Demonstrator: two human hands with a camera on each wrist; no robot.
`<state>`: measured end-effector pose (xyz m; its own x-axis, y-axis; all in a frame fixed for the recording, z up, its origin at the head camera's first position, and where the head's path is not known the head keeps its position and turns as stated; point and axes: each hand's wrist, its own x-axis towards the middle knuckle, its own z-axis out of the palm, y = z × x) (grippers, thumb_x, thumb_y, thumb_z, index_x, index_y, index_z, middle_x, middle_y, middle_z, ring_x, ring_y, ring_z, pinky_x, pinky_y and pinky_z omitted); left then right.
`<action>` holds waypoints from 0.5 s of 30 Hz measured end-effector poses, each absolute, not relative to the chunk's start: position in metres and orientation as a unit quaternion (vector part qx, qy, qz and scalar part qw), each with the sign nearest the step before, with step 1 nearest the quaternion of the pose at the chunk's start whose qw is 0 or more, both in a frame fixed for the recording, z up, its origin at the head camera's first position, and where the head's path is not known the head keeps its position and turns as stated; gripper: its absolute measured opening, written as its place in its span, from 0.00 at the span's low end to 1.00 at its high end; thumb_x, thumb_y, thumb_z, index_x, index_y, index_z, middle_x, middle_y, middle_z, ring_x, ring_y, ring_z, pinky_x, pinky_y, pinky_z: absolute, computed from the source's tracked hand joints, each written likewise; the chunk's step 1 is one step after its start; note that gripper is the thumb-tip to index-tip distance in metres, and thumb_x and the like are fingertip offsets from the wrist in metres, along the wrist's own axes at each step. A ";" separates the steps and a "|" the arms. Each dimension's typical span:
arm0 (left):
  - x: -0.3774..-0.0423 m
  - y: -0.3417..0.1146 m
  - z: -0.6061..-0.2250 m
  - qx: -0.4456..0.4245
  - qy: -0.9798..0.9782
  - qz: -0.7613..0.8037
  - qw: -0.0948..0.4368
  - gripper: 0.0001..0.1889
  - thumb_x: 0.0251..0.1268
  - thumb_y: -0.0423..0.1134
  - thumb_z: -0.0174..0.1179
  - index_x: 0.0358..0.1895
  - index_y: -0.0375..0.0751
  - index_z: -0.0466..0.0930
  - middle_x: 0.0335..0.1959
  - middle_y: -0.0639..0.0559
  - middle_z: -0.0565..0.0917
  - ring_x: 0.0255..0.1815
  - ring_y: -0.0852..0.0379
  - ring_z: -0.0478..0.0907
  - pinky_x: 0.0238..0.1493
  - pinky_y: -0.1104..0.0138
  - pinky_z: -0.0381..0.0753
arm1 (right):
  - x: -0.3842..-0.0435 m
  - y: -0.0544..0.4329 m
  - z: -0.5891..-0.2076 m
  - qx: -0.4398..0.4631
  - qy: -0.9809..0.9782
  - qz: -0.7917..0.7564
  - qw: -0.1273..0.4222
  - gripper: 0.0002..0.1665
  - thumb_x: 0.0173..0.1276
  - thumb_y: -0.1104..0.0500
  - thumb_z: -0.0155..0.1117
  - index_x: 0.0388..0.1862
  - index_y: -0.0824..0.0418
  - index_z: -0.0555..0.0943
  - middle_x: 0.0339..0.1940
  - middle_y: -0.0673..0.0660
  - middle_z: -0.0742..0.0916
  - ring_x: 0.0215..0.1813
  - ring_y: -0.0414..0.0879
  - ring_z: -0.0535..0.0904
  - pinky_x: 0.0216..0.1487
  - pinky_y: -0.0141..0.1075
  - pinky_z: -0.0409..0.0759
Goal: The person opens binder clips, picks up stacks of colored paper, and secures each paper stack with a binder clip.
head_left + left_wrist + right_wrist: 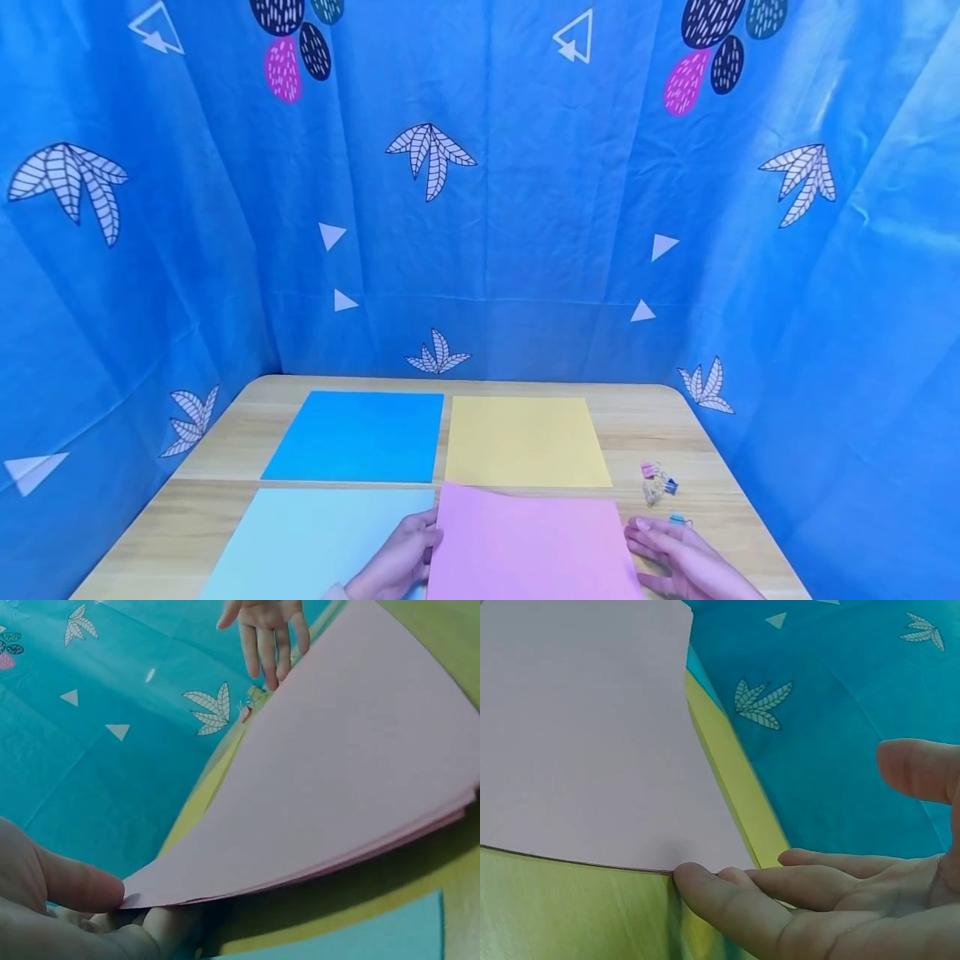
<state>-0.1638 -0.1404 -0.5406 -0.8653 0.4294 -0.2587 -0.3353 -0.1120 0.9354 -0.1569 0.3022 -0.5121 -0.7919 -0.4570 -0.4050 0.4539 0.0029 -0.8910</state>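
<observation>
A stack of pink paper sheets (531, 546) is at the front of the table, its left side raised. My left hand (401, 550) pinches the left edge, thumb on top and fingers beneath; the left wrist view shows several layered sheets (322, 765). At the opposite edge, my right hand (686, 557) has its fingers extended, and in the right wrist view the fingertips (694, 881) meet the paper's edge while the thumb stands away. Under and beside my left hand lies light green paper (315, 533).
Behind the pink stack lies yellow paper (525, 442), with blue paper (356, 437) to its left. Several small binder clips (670, 485) sit at the right of the wooden table (637, 417). A blue patterned curtain (525, 250) surrounds the table's back and sides.
</observation>
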 end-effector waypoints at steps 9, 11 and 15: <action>-0.161 -0.139 -0.543 0.024 0.626 0.742 0.241 0.32 0.79 0.30 0.43 0.77 0.15 0.44 0.56 0.42 0.86 0.48 0.54 0.87 0.50 0.56 0.90 | -0.154 0.304 -0.519 -0.016 0.644 -0.699 0.309 0.45 0.86 0.48 0.48 0.78 0.83 0.47 0.80 0.78 0.60 0.76 0.66 0.70 0.74 0.62 0.72; -0.161 -0.140 -0.543 0.025 0.625 0.745 0.234 0.32 0.81 0.31 0.42 0.77 0.15 0.42 0.60 0.39 0.84 0.51 0.53 0.87 0.53 0.55 0.89 | -0.155 0.303 -0.520 -0.003 0.648 -0.698 0.304 0.47 0.85 0.46 0.48 0.79 0.82 0.46 0.80 0.76 0.62 0.71 0.54 0.75 0.73 0.59 0.75; -0.160 -0.143 -0.538 0.038 0.616 0.757 0.214 0.32 0.83 0.33 0.42 0.78 0.16 0.43 0.67 0.36 0.79 0.59 0.53 0.83 0.59 0.58 0.86 | -0.157 0.301 -0.520 0.009 0.670 -0.684 0.290 0.50 0.85 0.46 0.49 0.79 0.82 0.39 0.80 0.79 0.56 0.64 0.43 0.76 0.70 0.52 0.80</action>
<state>-0.1596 -0.1429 -0.5382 -0.9052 0.3715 -0.2065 -0.2776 -0.1488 0.9491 -0.1567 0.3008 -0.5201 -0.8320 -0.3842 -0.4001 0.4079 0.0650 -0.9107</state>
